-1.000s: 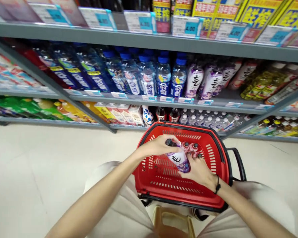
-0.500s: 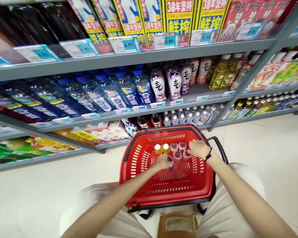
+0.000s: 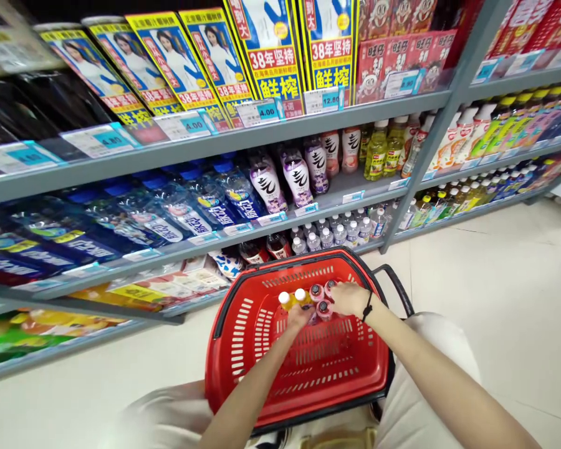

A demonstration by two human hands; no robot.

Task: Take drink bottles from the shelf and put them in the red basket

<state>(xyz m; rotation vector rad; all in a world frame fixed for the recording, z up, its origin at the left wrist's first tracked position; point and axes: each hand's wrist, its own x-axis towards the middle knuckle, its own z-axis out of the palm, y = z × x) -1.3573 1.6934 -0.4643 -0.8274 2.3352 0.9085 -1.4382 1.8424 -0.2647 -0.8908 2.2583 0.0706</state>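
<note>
pink-capped bottles (image 3: 324,307) stood upright in a cluster at the 12 o'clock end of the red basket (image 3: 243,349), with two white-capped yellow bottles (image 3: 285,300) just beside them at 9 o'clock. my left hand (image 3: 300,315) curled over the cluster at 7 o'clock; i could not tell whether it gripped anything. my right hand (image 3: 350,298) rested at 3 o'clock, fingers loose against the caps, clasping nothing.

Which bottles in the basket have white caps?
The two leftmost bottles, yellow-bodied, by the left hand; the pink-capped bottles sit right of them.
</note>
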